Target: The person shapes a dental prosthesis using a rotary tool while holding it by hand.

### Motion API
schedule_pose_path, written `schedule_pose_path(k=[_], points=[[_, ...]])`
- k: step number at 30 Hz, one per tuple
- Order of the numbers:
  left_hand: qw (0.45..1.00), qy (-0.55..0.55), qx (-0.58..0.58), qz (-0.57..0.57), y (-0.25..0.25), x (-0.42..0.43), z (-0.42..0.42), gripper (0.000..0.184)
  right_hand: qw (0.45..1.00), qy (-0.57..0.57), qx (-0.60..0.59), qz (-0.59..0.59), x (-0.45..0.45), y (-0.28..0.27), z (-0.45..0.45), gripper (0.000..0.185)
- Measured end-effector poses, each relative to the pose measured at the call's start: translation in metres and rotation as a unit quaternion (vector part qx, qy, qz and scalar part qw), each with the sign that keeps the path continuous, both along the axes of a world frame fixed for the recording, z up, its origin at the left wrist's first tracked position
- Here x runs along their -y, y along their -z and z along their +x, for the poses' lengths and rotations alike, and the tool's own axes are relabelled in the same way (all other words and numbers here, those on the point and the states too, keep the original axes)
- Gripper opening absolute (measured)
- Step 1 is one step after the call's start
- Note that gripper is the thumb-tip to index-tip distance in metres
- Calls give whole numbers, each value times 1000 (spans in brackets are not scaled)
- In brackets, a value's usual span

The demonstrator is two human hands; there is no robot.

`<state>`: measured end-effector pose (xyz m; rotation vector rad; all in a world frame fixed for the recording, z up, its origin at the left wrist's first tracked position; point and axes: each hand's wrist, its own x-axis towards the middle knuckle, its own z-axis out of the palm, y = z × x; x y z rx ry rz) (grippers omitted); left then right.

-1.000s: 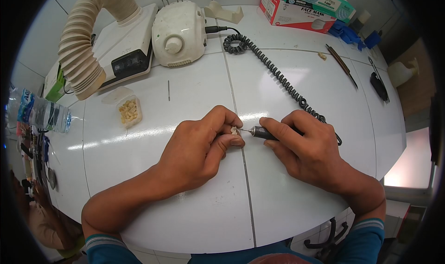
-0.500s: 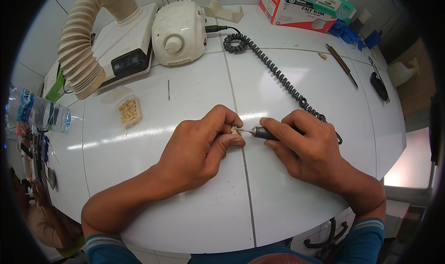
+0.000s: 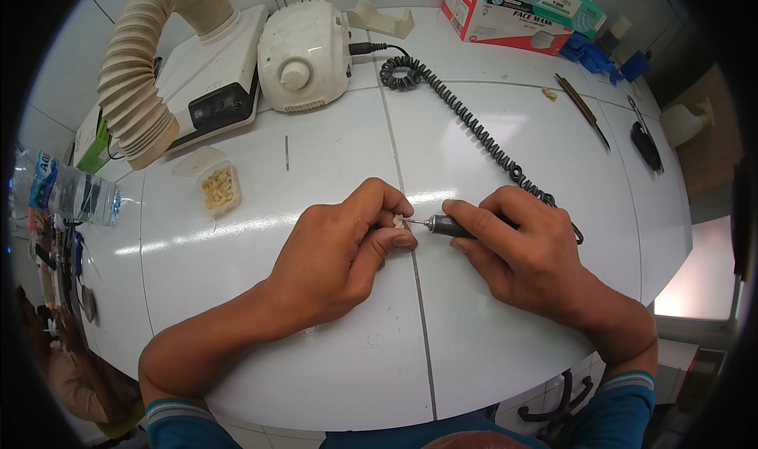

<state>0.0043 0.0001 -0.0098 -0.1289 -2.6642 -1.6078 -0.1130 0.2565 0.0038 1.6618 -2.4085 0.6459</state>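
Note:
Between the thumb and fingers of my left hand (image 3: 339, 248) is a small off-white, tooth-like piece (image 3: 400, 222), mostly covered by the fingertips. My right hand (image 3: 525, 248) is closed around a dark rotary handpiece (image 3: 452, 226), which points left. Its thin metal bur reaches the tooth-like piece; whether it is touching cannot be made out. From the handpiece, a coiled black cord (image 3: 474, 125) runs back to a white control unit (image 3: 304, 58) with a round knob.
An open clear box (image 3: 221, 188) of yellowish tooth-like pieces and a loose bur (image 3: 287, 153) lie left. A ribbed hose (image 3: 130, 78) arches over the back left, near a water bottle (image 3: 75, 188). Mask boxes (image 3: 513, 15) and a brown tool (image 3: 583, 110) lie right. Another person (image 3: 83, 370) sits left.

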Motion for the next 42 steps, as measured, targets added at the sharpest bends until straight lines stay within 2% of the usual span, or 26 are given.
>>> schedule_pose_path(k=[42], points=[[1000,1,2,-1,-1,0,0,15,1000,8,10,4,0,0,0,39]])
